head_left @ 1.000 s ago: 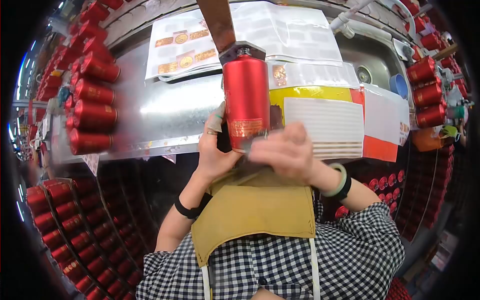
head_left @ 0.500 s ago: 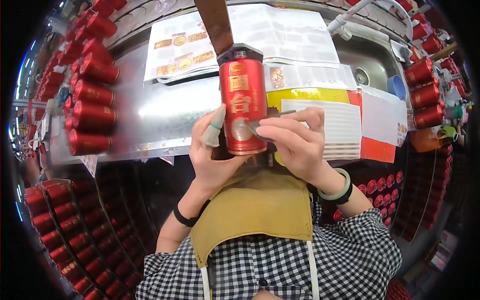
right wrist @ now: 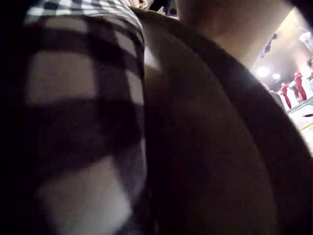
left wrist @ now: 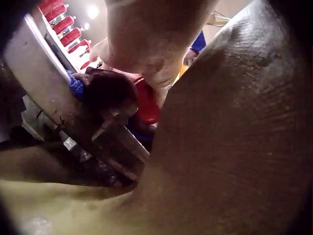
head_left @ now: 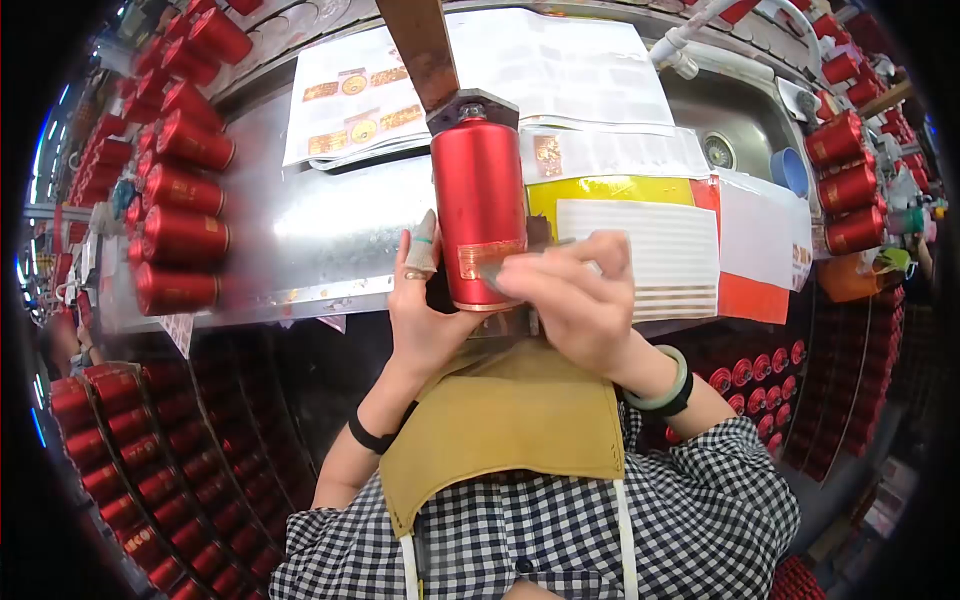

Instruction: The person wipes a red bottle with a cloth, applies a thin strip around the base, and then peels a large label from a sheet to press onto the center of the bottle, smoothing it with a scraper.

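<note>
A red metallic bottle [head_left: 478, 180] extends toward the person in the head view, its neck at a dark angular bracket [head_left: 478, 104] on a brown bar [head_left: 420, 45]. My left hand [head_left: 425, 325] grips the bottle's lower left side, thumb across near the base; one finger wears a pale finger cot [head_left: 422, 250]. Between the fingertips of my right hand [head_left: 585, 310] is a small dark flat scraper [head_left: 490, 272], held against the gold printed patch [head_left: 475, 257] low on the bottle. Both wrist views are mostly blocked by arm, apron and checked sleeve; the left one shows a bit of red.
Decal sheets [head_left: 560, 65] cover the back of the metal bench [head_left: 330, 225]. Striped paper [head_left: 640, 250] and a yellow sheet lie to the right, near a sink [head_left: 750, 125] with a blue cup [head_left: 790, 172]. Red bottles [head_left: 185, 235] line the left; racks [head_left: 100, 440] stand below.
The bottle has turned: the large gold characters seen half a second ago have gone from view, and a gold patch faces up again. My right hand has shifted slightly left, still holding the scraper.
</note>
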Demonstrator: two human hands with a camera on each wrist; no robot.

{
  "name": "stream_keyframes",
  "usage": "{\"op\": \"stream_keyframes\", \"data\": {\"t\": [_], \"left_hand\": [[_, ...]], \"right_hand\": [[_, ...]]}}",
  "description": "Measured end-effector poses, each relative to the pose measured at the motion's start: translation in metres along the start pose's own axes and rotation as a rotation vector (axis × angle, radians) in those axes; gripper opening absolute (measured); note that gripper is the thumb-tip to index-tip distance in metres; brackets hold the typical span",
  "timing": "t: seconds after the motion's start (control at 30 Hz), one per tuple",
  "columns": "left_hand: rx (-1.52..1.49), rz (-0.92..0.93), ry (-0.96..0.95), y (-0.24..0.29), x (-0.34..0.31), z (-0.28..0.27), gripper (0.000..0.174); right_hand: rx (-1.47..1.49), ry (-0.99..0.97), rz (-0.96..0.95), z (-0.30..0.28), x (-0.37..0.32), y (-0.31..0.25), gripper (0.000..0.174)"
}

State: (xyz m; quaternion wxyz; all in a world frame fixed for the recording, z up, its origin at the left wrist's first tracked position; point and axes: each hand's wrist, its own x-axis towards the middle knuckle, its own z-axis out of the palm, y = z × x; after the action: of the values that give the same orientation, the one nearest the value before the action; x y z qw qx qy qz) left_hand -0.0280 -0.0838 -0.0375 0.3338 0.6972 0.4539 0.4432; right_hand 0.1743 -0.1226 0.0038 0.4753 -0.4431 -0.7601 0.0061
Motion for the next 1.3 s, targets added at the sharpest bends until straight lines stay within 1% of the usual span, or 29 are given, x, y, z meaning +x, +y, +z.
{"op": "stream_keyframes", "data": {"t": [0.03,0.07,0.1,0.13,0.17,0.23,0.27,0.3,0.33,0.4,0.43,0.5,0.57,0.63,0.67,0.73,0.77,0.83,0.87,0.9,0.93,1.0,1.03,1.1,1.13,1.2,1.23,1.27,1.3], "left_hand": [[0.267,0.118,-0.066,0.002,0.000,-0.003,0.100],[0.322,0.180,-0.022,0.003,0.001,-0.002,0.100],[0.321,0.182,-0.020,0.006,0.002,-0.002,0.100],[0.328,0.196,-0.019,0.011,0.003,-0.004,0.099],[0.335,0.213,-0.019,0.013,0.004,-0.004,0.098],[0.366,0.238,0.001,0.010,0.003,-0.002,0.098],[0.361,0.240,0.011,0.014,0.003,-0.001,0.098],[0.358,0.241,0.024,0.017,0.003,-0.001,0.098],[0.332,0.157,0.001,0.011,-0.001,-0.002,0.099],[0.298,0.140,-0.005,0.012,-0.003,-0.002,0.100],[0.268,0.119,-0.017,0.013,-0.003,-0.002,0.101],[0.295,0.146,-0.020,0.020,-0.002,-0.003,0.101],[0.323,0.167,-0.017,0.026,0.000,-0.003,0.101],[0.342,0.254,-0.024,0.029,0.001,-0.003,0.100],[0.344,0.255,-0.021,0.029,0.001,-0.004,0.100],[0.371,0.243,-0.048,0.030,0.001,-0.003,0.100],[0.371,0.247,-0.044,0.029,0.002,-0.003,0.100],[0.322,0.223,-0.063,0.026,0.002,-0.004,0.101],[0.326,0.224,-0.054,0.025,0.000,-0.003,0.101],[0.260,0.178,-0.047,0.024,-0.001,-0.001,0.102],[0.193,0.132,-0.041,0.024,-0.002,-0.001,0.103],[0.211,0.149,-0.024,0.027,-0.001,-0.003,0.104],[0.220,0.165,-0.023,0.028,-0.001,-0.004,0.105],[0.188,0.140,-0.030,0.028,-0.001,-0.003,0.106],[0.156,0.113,-0.039,0.028,-0.001,-0.002,0.107],[0.112,0.120,-0.033,0.027,0.000,0.000,0.106],[0.083,0.121,-0.018,0.026,0.001,0.000,0.106],[0.043,0.085,-0.017,0.026,0.001,0.002,0.105],[0.029,0.099,-0.012,0.024,0.002,0.001,0.105]], "right_hand": [[-0.082,0.007,0.014,0.001,0.001,0.003,0.034],[-0.018,-0.053,-0.018,0.001,-0.003,-0.002,0.034],[0.046,-0.110,-0.050,0.001,-0.008,-0.009,0.034],[0.045,-0.160,-0.162,-0.002,-0.007,-0.012,0.034],[0.042,-0.158,-0.162,-0.005,-0.002,-0.012,0.034],[0.000,-0.050,-0.014,-0.011,0.010,-0.007,0.035],[-0.118,0.004,-0.028,-0.006,0.010,0.004,0.034],[-0.123,0.002,-0.034,-0.005,0.006,0.003,0.034],[0.012,-0.056,-0.032,-0.004,0.000,-0.002,0.031],[0.290,-0.178,0.017,-0.006,-0.003,-0.009,0.023],[0.287,-0.172,0.019,-0.009,0.000,-0.008,0.023],[0.418,-0.042,0.501,-0.016,0.007,0.003,0.020],[0.416,0.195,0.573,-0.022,0.018,0.037,0.021],[0.176,0.103,0.616,-0.033,0.030,0.060,0.020],[0.178,0.103,0.613,-0.032,0.034,0.071,0.020],[-0.222,-0.261,0.564,-0.027,0.034,0.095,0.031],[-0.223,-0.258,0.559,-0.022,0.030,0.105,0.031],[-0.500,-0.436,0.291,-0.004,0.015,0.128,0.040],[-0.569,-0.464,0.232,0.005,0.009,0.140,0.047],[-0.566,-0.461,0.221,0.007,0.008,0.141,0.047],[-0.616,-0.477,0.238,0.009,0.006,0.138,0.047],[-0.711,-0.499,0.297,0.006,0.007,0.132,0.043],[-0.711,-0.498,0.293,0.003,0.005,0.132,0.043],[-0.892,-0.530,0.473,-0.009,-0.003,0.138,0.026],[-0.905,-0.528,0.480,-0.018,-0.008,0.143,0.026],[-1.014,-0.631,0.668,-0.042,-0.017,0.158,0.023],[-1.036,-0.622,0.672,-0.056,-0.020,0.163,0.023],[-0.975,-0.608,0.716,-0.070,-0.022,0.168,0.024],[-0.913,-0.589,0.755,-0.084,-0.023,0.175,0.025]]}}
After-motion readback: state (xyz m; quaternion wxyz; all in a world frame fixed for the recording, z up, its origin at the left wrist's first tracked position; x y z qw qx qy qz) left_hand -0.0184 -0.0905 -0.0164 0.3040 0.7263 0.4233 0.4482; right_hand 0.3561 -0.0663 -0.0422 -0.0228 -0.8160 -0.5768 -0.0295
